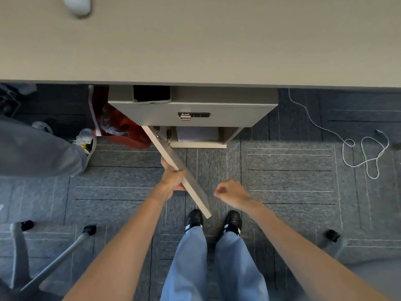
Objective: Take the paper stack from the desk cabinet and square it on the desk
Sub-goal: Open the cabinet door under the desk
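Forearms: both reach out from the bottom edge toward the cabinet, nearest the camera, above blue jeans and black shoes on the carpet.
Left hand (pixel 172 181): its fingers are wrapped over the top edge of the cabinet door (pixel 180 170), thumb side toward the hinge, holding the door swung wide open.
Right hand (pixel 231 193): free and touching nothing; fingers curled in loosely toward the palm, just beside the door's free end.
Step in hand: door open, stack not yet reached, so the task looks barely begun.
Doing it well: I would keep the door pinned wide with the left hand so it cannot drift back, crouch lower, and send the right hand in flat under the whole stack, not just the top sheets. Lifting it level and bringing the left hand across before it clears the opening should stop loose sheets from fanning or sliding off.
Desk cabinet (pixel 193 115): grey body under the counter (pixel 195 44), with a small combination lock (pixel 193 115) on the upper front.
Lower compartment: open; the paper stack (pixel 198 134) lies flat on its floor, toward the middle and back, well apart from both hands. Metal hinges sit at its left wall.
Dark opening (pixel 151 93): a box-like slot at the cabinet's top; its contents cannot be told.
Red bag (pixel 128 131): on the floor left of the cabinet, stuffed with crumpled items.
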### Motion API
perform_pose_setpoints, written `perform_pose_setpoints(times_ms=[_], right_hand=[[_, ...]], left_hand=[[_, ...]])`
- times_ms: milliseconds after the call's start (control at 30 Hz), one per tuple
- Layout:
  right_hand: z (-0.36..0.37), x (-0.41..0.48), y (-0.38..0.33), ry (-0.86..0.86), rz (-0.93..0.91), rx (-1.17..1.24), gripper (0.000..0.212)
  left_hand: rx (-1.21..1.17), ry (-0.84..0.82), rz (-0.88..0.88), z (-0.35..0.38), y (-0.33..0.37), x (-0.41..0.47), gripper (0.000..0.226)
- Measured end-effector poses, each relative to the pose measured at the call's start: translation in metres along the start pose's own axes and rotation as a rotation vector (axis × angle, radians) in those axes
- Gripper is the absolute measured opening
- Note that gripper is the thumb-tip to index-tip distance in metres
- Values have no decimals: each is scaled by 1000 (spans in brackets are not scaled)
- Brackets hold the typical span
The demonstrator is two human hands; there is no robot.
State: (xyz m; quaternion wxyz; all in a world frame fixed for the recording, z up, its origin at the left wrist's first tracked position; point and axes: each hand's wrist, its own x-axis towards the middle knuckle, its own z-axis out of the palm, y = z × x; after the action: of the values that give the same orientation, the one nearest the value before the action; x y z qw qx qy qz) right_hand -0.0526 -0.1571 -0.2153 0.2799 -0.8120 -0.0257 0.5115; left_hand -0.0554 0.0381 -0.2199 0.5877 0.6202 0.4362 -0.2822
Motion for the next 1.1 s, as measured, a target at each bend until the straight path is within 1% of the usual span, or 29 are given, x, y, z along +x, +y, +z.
perform_pose_setpoints(times_ms=[133,267,333,400,500,567,600,633,700,733,767,800,867,933,1000,1100], right_hand=[[0,5,-10,52,10,-13,22],[-2,13,-22,127,17,-7,23],[0,15,-29,120,18,10,25],[4,16,-37,111,6,16,29],[10,16,-48,127,-14,15,23],[15,17,-54,144,-26,24,22],[18,17,-56,152,-26,28,22],[21,17,-57,159,-26,34,21],[26,18,-60,168,-31,60,21],[28,18,-62,167,-41,71,20],[30,17,-65,169,-52,74,21],[30,18,-65,173,-61,74,23],[32,18,-64,173,-82,81,26],[30,20,-61,183,-103,65,26],[28,28,-48,224,-97,59,28],[24,50,-30,306,-89,100,33]], left_hand=[[155,51,39,-12,-15,-6,66],[330,141,111,-33,-32,-12,66],[433,213,135,-44,-40,-14,60],[577,329,138,-56,-45,-17,49],[740,440,169,-78,-47,-18,35],[821,449,212,-91,-49,-17,33],[849,438,238,-94,-50,-17,35],[865,431,272,-94,-52,-17,43],[892,446,372,-88,-58,-18,71],[925,486,439,-85,-60,-20,85],[992,526,506,-83,-62,-23,94],[1079,550,569,-81,-62,-26,96],[1252,537,698,-78,-63,-30,92],[1352,525,793,-71,-62,-23,88],[1349,466,802,-57,-60,-9,81],[1320,412,819,-33,-56,23,64]])
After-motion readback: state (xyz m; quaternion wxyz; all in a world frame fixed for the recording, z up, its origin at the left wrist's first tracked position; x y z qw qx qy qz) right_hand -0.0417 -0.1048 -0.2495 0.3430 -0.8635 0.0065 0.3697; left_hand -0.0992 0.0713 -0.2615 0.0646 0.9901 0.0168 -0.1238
